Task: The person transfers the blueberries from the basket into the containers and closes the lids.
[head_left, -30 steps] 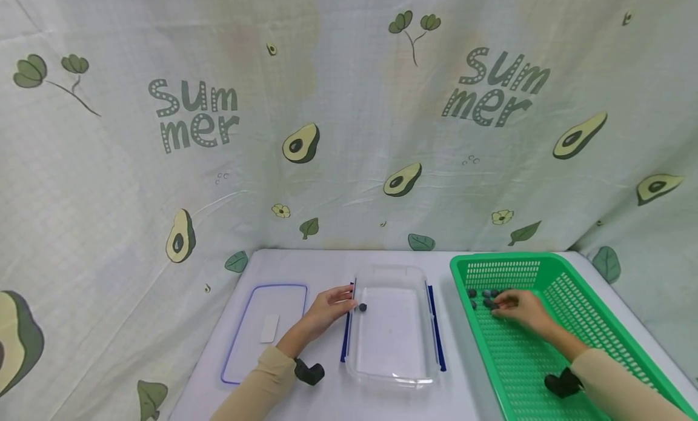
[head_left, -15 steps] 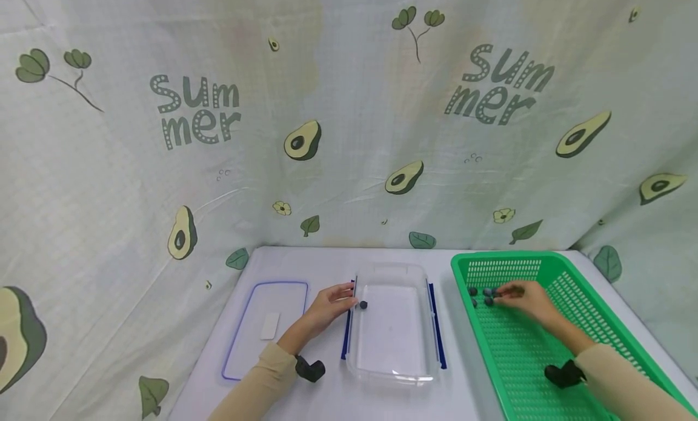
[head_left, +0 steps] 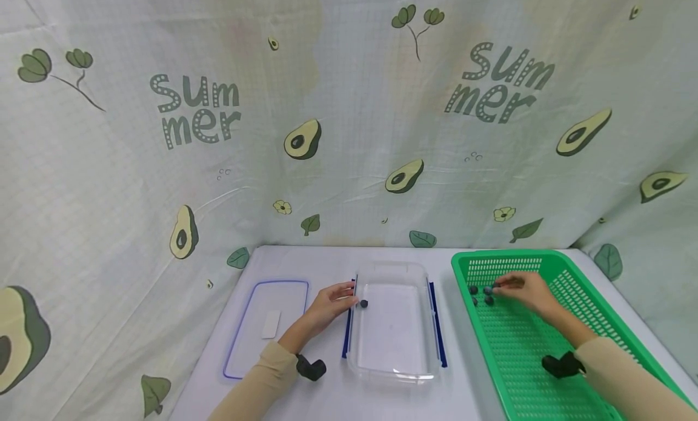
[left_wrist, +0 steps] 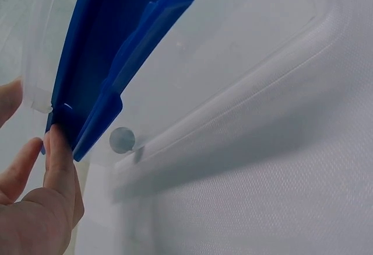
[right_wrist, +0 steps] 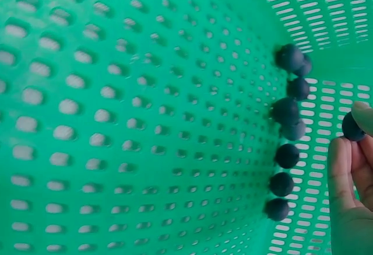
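Observation:
My left hand [head_left: 329,307] is at the left side of a clear plastic container [head_left: 392,372], its fingers about the wall and the folded-down blue latch [left_wrist: 93,62]. One blueberry [head_left: 363,303] lies inside the container near that hand; through the wall it shows as a grey round shape in the left wrist view. Over the far left part of a green basket [head_left: 491,363], my right hand [head_left: 525,289] pinches a blueberry [right_wrist: 352,128] between thumb and fingers. Several other blueberries [right_wrist: 285,111] line the basket's side below it.
A clear lid with a blue rim [head_left: 240,333] lies left of the container, a white rectangle [head_left: 271,324] on it. Another blue latch [head_left: 438,327] hangs open at the container's right. A patterned cloth [head_left: 349,106] hangs behind the white table [head_left: 327,260].
My right hand has picked a blueberry from the group in the basket and risen slightly with it. The left hand stays at the container's side.

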Available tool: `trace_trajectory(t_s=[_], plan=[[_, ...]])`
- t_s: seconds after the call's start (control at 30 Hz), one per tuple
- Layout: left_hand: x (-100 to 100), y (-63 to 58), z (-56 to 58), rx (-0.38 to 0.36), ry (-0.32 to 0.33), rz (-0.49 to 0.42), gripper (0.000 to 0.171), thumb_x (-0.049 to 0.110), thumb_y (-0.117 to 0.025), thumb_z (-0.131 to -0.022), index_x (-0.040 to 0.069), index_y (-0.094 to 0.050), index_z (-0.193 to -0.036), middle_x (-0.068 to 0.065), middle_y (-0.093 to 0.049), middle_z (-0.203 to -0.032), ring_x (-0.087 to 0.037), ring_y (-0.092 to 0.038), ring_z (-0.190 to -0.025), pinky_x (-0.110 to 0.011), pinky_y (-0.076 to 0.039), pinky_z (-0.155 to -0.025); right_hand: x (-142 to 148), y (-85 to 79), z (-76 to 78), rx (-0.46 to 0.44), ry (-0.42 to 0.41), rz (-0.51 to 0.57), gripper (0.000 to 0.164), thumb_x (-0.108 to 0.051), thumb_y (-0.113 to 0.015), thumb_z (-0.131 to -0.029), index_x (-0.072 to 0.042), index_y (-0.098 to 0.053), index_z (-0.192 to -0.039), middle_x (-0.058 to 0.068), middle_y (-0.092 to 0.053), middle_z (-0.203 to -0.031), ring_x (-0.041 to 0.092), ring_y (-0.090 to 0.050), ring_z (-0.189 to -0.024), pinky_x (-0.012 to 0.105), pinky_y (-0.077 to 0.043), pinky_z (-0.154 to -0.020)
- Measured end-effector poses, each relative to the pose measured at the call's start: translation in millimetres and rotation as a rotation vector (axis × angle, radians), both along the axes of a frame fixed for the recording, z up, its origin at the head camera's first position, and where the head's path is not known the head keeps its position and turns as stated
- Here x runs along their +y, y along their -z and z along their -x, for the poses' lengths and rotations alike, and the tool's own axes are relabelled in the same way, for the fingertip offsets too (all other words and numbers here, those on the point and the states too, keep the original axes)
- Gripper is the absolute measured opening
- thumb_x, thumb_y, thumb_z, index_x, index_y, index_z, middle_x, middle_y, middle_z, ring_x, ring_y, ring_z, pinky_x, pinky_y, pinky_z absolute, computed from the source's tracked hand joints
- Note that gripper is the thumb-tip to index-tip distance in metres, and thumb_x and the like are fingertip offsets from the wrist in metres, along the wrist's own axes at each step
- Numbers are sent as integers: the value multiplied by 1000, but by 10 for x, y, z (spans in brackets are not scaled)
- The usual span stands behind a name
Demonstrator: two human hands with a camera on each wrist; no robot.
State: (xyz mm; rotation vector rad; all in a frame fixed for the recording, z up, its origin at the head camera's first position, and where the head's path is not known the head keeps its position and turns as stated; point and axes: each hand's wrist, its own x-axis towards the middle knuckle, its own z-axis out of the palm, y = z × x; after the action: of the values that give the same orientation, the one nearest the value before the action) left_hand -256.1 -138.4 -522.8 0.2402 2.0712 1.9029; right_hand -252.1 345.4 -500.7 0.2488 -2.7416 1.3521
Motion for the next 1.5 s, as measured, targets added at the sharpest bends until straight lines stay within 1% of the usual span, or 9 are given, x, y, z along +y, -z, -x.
trace_trajectory(t_s=[0.2,0.5,0.73,1.0,1.2,1.5], plan=[[2,8,-1,3,-3,7,62,24,-75,-92,-2,-50,-143,-29,-49,-142,-37,-48,-131,-44,-45,-107,-30,-81,-5,-16,10,14,33,-14,-78,-88,11,-68,-108,20,-72,-97,2,-65,-78,22,-57,-69],[11,4,13,3,-8,10,62,23,-74,-93,-2,-49,-143,-28,-50,-141,-37,-48,-131,-43,-46,-106,-35,-243,19,-40,-16,75,37,-18,-75,-91,10,-67,-114,22,-71,-104,4,-67,-83,23,-57,-72],[11,0,16,-1,-11,13,63,24,-74,-92,-2,-48,-144,-28,-49,-142,-37,-48,-131,-43,-45,-106,-117,-397,41,-32,-26,94,40,-20,-76,-91,9,-66,-116,21,-70,-108,1,-66,-86,30,-59,-76],[11,33,20,4,-14,25,61,23,-74,-92,-1,-50,-143,-26,-51,-141,-36,-49,-130,-42,-46,-105,-203,-534,22,-50,-53,124,42,-21,-75,-92,9,-64,-120,16,-71,-107,2,-65,-89,22,-56,-74],[9,37,22,6,-14,16,60,22,-74,-92,-1,-50,-143,-26,-51,-140,-36,-48,-130,-42,-46,-106,-283,-632,16,-58,-56,121,44,-25,-75,-92,6,-65,-121,14,-71,-109,1,-65,-90,21,-56,-76],[13,48,14,15,-15,17,58,22,-73,-93,1,-52,-142,-26,-51,-140,-38,-48,-131,-44,-45,-106,-401,-735,25,-52,-97,144,40,-23,-75,-92,6,-66,-119,14,-72,-109,3,-65,-91,22,-56,-77]])
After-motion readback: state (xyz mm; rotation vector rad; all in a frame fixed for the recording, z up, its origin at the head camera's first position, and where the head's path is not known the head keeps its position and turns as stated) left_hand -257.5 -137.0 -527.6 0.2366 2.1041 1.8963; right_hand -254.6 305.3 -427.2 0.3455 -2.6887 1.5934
